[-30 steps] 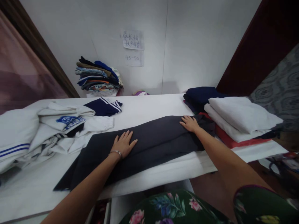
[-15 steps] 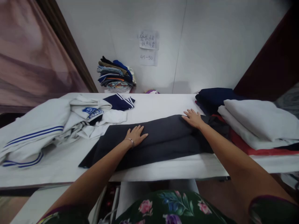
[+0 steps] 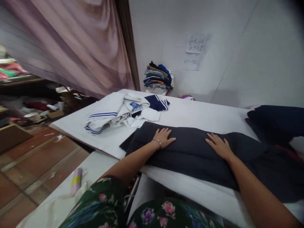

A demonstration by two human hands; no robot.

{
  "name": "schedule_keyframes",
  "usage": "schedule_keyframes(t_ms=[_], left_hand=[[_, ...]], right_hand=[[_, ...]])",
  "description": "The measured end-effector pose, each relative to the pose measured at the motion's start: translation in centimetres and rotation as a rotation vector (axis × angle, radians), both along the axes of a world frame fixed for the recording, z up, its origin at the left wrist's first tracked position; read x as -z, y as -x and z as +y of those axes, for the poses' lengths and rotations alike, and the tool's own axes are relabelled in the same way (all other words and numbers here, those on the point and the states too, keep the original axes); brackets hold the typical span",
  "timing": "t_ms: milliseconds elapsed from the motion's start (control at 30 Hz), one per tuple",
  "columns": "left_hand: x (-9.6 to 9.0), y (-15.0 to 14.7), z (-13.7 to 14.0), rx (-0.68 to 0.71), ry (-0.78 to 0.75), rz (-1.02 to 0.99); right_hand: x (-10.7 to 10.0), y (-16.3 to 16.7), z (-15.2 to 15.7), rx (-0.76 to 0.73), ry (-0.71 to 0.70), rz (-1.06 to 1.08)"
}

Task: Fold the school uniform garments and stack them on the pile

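Observation:
A long dark grey garment [image 3: 187, 142], perhaps folded trousers, lies across the white table. Flat on its left part rests my left hand [image 3: 163, 138], fingers spread, a bracelet at the wrist. My right hand [image 3: 219, 147] presses palm down nearer its middle, with the fingers stretched out. Neither hand grips the cloth. The garment's right end runs off under my right forearm. Beyond my left hand lies a rumpled white garment [image 3: 106, 109] with blue stripes and a blue print. Touching it is a navy piece [image 3: 158, 103] with white stripes.
Folded dark navy clothes [image 3: 277, 122] are stacked at the right. Against the wall stands a pile of folded clothes [image 3: 158, 77]; paper notes [image 3: 196, 46] hang above it. A pink curtain [image 3: 104, 47] hangs at the left. A pinkish roll [image 3: 76, 181] lies on a lower white surface.
My view has turned left, showing more floor and curtain. My right hand has slid left along the dark garment, closer to my left hand. Both stay flat on it.

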State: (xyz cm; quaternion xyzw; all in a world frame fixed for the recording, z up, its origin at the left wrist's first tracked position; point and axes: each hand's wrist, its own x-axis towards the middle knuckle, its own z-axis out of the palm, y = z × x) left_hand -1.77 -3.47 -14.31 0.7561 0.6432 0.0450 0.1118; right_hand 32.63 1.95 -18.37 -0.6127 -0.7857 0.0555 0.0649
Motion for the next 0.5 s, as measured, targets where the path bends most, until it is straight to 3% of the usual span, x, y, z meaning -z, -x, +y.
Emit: schedule_keyframes(t_ms=[100, 300, 500], left_hand=[[-0.7, 1.9, -0.3, -0.087, -0.065, 0.075], [-2.2, 7.9, -1.9, -0.418, -0.146, 0.169], [-3.1, 11.6, -3.4, -0.625, 0.022, 0.04]], right_hand=[[0.3, -0.3, 0.2, -0.024, -0.017, -0.005], [0.2, -0.3, 0.2, -0.043, -0.019, -0.009], [0.5, -0.5, 0.0, -0.034, -0.059, 0.072]])
